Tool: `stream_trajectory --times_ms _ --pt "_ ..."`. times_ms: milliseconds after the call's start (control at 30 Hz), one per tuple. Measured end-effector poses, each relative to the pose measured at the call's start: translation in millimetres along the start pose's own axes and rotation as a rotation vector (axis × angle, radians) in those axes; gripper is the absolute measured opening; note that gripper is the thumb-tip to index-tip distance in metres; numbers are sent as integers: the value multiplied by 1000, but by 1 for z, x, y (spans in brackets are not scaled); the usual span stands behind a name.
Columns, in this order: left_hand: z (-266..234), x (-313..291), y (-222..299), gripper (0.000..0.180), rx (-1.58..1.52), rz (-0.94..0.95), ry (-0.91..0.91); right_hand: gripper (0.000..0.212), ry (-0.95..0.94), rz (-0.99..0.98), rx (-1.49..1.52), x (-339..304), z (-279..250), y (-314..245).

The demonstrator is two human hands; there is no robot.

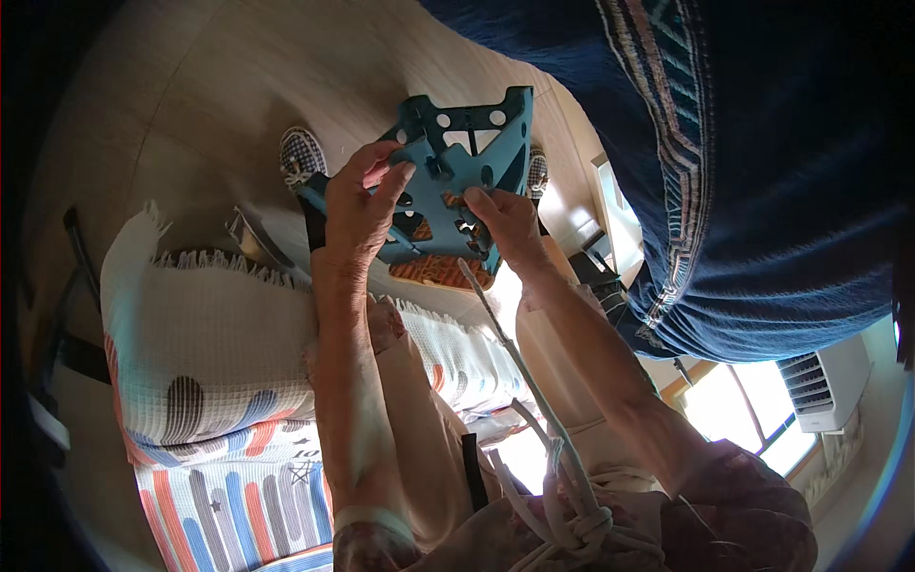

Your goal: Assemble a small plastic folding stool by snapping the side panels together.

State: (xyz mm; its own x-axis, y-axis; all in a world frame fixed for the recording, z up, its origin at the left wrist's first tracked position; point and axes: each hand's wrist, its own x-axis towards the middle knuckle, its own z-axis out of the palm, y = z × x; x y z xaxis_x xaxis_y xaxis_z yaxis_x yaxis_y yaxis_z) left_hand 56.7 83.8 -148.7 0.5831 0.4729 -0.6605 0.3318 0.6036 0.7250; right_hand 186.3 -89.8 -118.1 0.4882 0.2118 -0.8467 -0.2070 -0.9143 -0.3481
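Note:
In front of me, between my knees and feet, is a teal plastic folding stool [419,205] with round and triangular cut-outs and hinges along its middle. It is partly folded, its panels tilted toward each other. On the left side, my left hand [367,200] pinches a panel edge between thumb and fingers. My right hand [508,224] grips the right part, thumb on top near the hinge. A brown patterned panel [440,272] shows at the stool's near edge; whether it belongs to the stool I cannot tell.
A fringed pale cover [219,334] with coloured stripes drapes furniture at left. Dark blue cloth [791,191] with a woven band fills the upper right. Checkered shoes [302,153] rest on the wood-look floor [219,86]. A knotted pale cord [534,381] hangs before me.

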Motion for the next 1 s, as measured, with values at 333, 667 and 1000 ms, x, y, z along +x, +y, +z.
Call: stream_trajectory --times_ms 333,667,1000 --pt "-2 -3 -5 27 -114 24 -16 63 -14 -78 -75 -1 -3 5" --pt "-4 1 -7 26 -259 -2 -3 62 -81 -58 -8 -9 -8 -6" --pt "-1 2 -9 30 -277 -30 26 63 -72 -96 -106 0 -5 10"
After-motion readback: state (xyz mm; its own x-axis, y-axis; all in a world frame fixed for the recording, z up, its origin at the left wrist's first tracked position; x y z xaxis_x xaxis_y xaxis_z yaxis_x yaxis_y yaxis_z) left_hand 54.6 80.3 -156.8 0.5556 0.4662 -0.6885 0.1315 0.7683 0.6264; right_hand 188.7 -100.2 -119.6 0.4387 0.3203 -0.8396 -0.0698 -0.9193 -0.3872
